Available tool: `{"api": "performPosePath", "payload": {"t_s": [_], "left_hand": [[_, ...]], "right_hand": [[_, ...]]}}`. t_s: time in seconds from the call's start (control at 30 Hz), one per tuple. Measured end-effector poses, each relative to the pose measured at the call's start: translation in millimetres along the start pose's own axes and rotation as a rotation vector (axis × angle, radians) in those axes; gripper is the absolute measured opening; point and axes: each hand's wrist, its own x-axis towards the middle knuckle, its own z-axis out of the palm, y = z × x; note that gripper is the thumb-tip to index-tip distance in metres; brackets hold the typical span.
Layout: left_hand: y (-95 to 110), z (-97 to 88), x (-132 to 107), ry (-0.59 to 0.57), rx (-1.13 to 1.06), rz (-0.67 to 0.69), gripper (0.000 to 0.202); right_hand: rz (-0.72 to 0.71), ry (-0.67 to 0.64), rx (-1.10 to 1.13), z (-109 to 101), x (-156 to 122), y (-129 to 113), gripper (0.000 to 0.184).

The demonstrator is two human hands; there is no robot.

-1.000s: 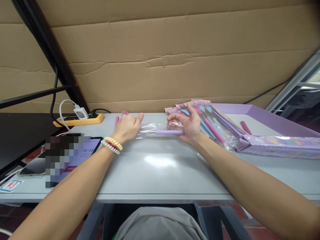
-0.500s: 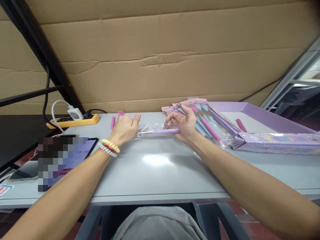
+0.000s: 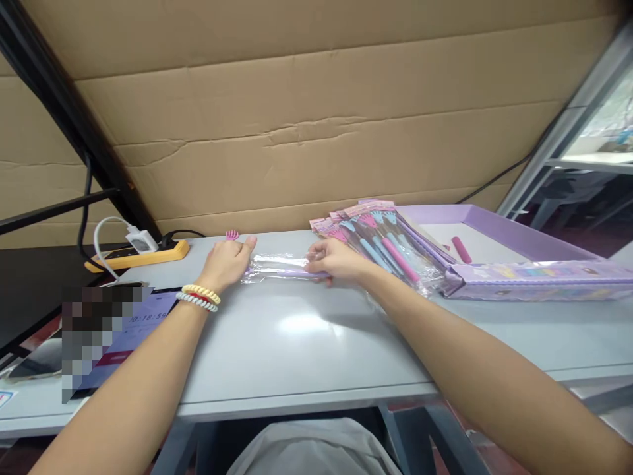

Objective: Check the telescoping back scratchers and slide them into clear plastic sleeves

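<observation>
A clear plastic sleeve [image 3: 277, 266] with a lilac stick inside lies flat on the grey table [image 3: 306, 343]. My left hand [image 3: 226, 262], with bead bracelets at the wrist, rests on the sleeve's left end, fingers closed loosely and thumb stretched along it. My right hand [image 3: 334, 260] presses down on the sleeve's right end with curled fingers. A small pink hand-shaped piece [image 3: 232, 235] lies just behind my left hand.
A fanned stack of packaged pink and blue hand-shaped sticks [image 3: 380, 241] leans on a shallow lilac box [image 3: 519, 264] at the right, a pink stick [image 3: 461, 249] inside it. A yellow power strip [image 3: 141, 254] with charger sits back left; a phone [image 3: 141, 320] lies at the left.
Both hands lowered the sleeve from a slightly raised hold down flat onto the table. My right hand turned palm down onto it. The camera view drifted, shifting everything left.
</observation>
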Motion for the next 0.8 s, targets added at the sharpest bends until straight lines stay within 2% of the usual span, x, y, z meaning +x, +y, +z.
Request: {"api": "performPosePath", "payload": {"t_s": [0.07,0.2,0.23,0.3,0.37,0.43,0.5,0.57,0.67,0.8], "left_hand": [[-3.6,-1.5,0.7,0.121,-0.042,0.017,0.059],[-0.9,-6.8,-2.5,0.644,-0.119,0.165,0.032],[1.7,-7.7,-4.3,0.737,-0.128,0.202,0.027],[8.9,-7.7,-8.7,0.792,-0.144,0.258,0.023],[18.3,-4.4,-13.0,0.682,-0.164,0.272,0.024],[28.9,1.7,-16.2,0.423,-0.235,0.197,0.032],[38.4,9.0,-17.6,0.133,-0.374,0.050,0.041],[44.4,15.7,-17.1,-0.033,-0.572,-0.042,0.045],[45.1,21.4,-14.7,-0.067,-0.864,-0.061,0.043],[38.5,21.2,-11.1,-0.059,-1.117,-0.059,0.038]], "right_hand": [[-0.016,0.005,0.053,-1.4,1.2,1.4,0.020],[-0.048,0.175,0.236,0.4,2.2,-5.1,0.020],[-0.047,0.216,0.293,1.4,2.3,-6.9,0.022],[-0.043,0.274,0.404,3.7,2.4,-9.3,0.027],[-0.038,0.317,0.500,7.2,2.5,-10.4,0.031],[-0.023,0.352,0.570,12.6,2.6,-10.5,0.033],[-0.028,0.367,0.629,19.6,2.4,-9.9,0.037],[-0.080,0.333,0.669,26.8,1.5,-8.7,0.040],[-0.130,0.201,0.664,33.7,-2.2,-8.1,0.039],[-0.002,0.010,0.617,32.3,-7.7,-9.6,0.041]]}}
